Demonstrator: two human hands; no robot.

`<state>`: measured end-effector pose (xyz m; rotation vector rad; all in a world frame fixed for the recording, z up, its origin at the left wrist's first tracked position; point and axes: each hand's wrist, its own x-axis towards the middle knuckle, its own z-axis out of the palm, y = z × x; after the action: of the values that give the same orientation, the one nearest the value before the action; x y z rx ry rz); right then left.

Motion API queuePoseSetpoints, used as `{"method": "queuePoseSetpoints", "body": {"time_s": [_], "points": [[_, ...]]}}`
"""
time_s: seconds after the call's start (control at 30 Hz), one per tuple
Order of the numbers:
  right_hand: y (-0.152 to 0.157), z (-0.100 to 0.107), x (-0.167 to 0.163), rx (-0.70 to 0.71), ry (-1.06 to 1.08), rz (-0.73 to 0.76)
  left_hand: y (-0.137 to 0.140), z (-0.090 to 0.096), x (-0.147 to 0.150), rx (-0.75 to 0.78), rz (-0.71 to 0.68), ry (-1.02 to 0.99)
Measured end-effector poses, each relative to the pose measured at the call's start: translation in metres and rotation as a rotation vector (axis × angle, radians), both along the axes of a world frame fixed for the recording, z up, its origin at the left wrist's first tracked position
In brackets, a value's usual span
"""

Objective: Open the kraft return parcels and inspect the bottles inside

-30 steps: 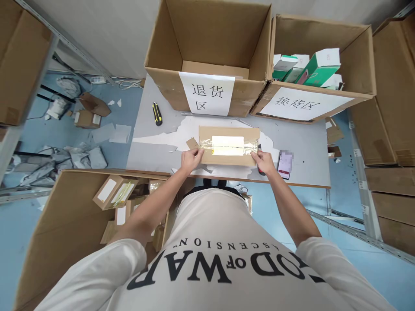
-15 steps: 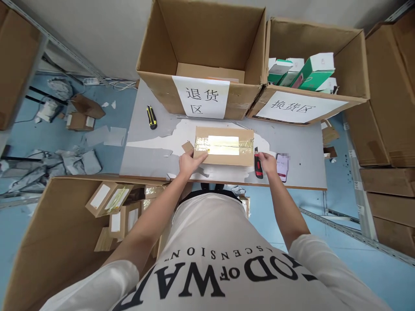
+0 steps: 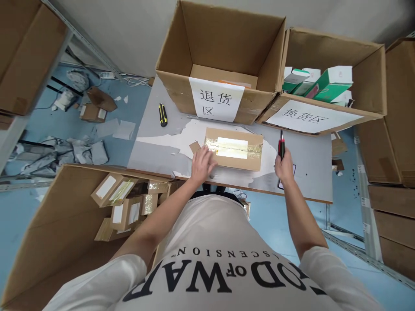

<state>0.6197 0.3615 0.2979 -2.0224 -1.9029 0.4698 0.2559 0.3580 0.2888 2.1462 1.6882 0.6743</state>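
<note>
The right hand [image 3: 284, 167] holds a red and black cutter [image 3: 282, 149], its tip pointing away from the person. The left hand [image 3: 201, 165] is not closed, and its fingers rest on the left end of a taped brown box [image 3: 233, 149]. That box lies on the surface [image 3: 313, 160] between the two hands. Past the left hand lies a yellow and black cutter [image 3: 162, 115]. Past the right hand, green and white packs [image 3: 333, 84] sit in a big box [image 3: 369, 80].
</note>
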Motion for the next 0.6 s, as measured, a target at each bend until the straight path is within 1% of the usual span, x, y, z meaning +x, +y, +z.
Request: {"method": "queuePoseSetpoints", "body": {"time_s": [0.03,0.07,0.1,0.17,0.2,0.27,0.33,0.47,0.6], "points": [[0.01,0.02,-0.01,0.043,0.016,0.027,-0.003,0.0,0.002,0.027,-0.108,0.055],[0.021,0.04,-0.024,0.054,0.031,0.133,-0.005,-0.001,0.003,0.038,-0.194,0.104],[0.032,0.058,-0.042,0.035,0.042,0.285,-0.007,-0.001,0.005,0.04,-0.25,0.144],[0.055,0.084,-0.082,-0.061,0.042,0.597,-0.008,-0.002,0.007,0.036,-0.288,0.197],[0.065,0.091,-0.101,-0.113,0.025,0.716,-0.007,-0.003,0.008,0.034,-0.289,0.213],[0.081,0.095,-0.13,-0.2,-0.052,0.851,-0.006,-0.004,0.008,0.03,-0.287,0.233],[0.091,0.09,-0.146,-0.248,-0.149,0.917,-0.005,-0.004,0.009,0.029,-0.288,0.246],[0.099,0.077,-0.149,-0.222,-0.326,0.988,-0.003,-0.004,0.011,0.03,-0.264,0.263],[0.098,0.077,-0.145,-0.168,-0.44,0.996,-0.002,-0.006,0.013,0.014,-0.239,0.251]]}}
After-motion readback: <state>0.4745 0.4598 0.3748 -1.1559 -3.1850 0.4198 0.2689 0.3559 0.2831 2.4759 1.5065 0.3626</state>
